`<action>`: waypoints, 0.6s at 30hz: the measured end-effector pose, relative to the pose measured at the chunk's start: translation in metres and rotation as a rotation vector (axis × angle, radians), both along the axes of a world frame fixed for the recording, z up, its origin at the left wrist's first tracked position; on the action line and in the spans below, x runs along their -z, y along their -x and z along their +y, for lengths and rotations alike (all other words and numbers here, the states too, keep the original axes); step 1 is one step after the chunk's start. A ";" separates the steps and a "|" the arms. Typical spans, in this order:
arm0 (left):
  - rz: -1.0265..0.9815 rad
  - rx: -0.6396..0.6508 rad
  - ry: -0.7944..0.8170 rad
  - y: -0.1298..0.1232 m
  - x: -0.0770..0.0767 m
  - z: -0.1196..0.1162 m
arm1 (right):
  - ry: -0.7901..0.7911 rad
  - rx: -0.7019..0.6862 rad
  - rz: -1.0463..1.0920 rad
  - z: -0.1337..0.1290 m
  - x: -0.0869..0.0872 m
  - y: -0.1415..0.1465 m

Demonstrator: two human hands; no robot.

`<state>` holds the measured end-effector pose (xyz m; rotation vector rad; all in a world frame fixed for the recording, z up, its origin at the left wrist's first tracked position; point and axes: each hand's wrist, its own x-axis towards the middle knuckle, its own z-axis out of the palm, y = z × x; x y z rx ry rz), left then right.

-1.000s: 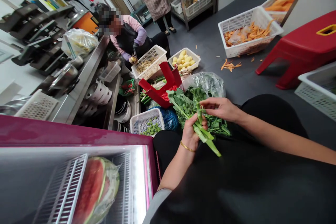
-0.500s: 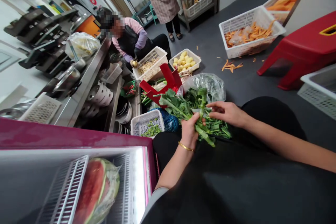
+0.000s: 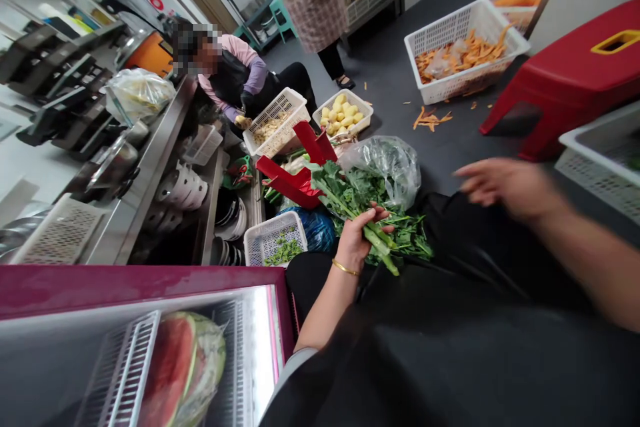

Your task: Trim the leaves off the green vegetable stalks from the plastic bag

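My left hand [image 3: 354, 240] is closed round a few leafy green stalks [image 3: 379, 240], their thick cut ends pointing down toward my lap. Under and beyond them lies a heap of loose leafy greens [image 3: 407, 230], partly in a clear plastic bag [image 3: 387, 163]. Away to the right, my right hand [image 3: 510, 188] is in the air, blurred by motion. Its fingers are stretched out toward the left, and nothing shows in them. The nearest thing to it is a white basket [image 3: 583, 170] at the right edge, with a bit of green inside.
A red stool [image 3: 565, 73] stands at right, beyond it a basket of orange peelings [image 3: 423, 77]. Ahead are a red overturned stool [image 3: 300, 187], a basket of peeled potatoes [image 3: 367, 121] and a seated co-worker [image 3: 230, 73]. An open fridge [image 3: 285, 320] borders my left.
My right hand has moved away from the greens to the right. The upright stalk between my hands is gone from there. My left hand still holds its stalks; the view has shifted slightly.
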<state>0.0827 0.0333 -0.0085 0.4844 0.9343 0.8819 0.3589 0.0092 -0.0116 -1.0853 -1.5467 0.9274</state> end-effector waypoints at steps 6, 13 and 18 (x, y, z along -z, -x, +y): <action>0.062 0.004 -0.067 0.023 0.003 -0.022 | 0.315 -0.427 -0.105 0.013 0.016 0.151; -0.020 -0.123 -0.015 0.060 0.019 -0.042 | 0.628 -0.278 0.237 0.011 0.020 0.161; 0.008 -0.050 -0.104 0.059 0.012 -0.043 | 0.653 -0.396 0.228 0.028 0.000 0.167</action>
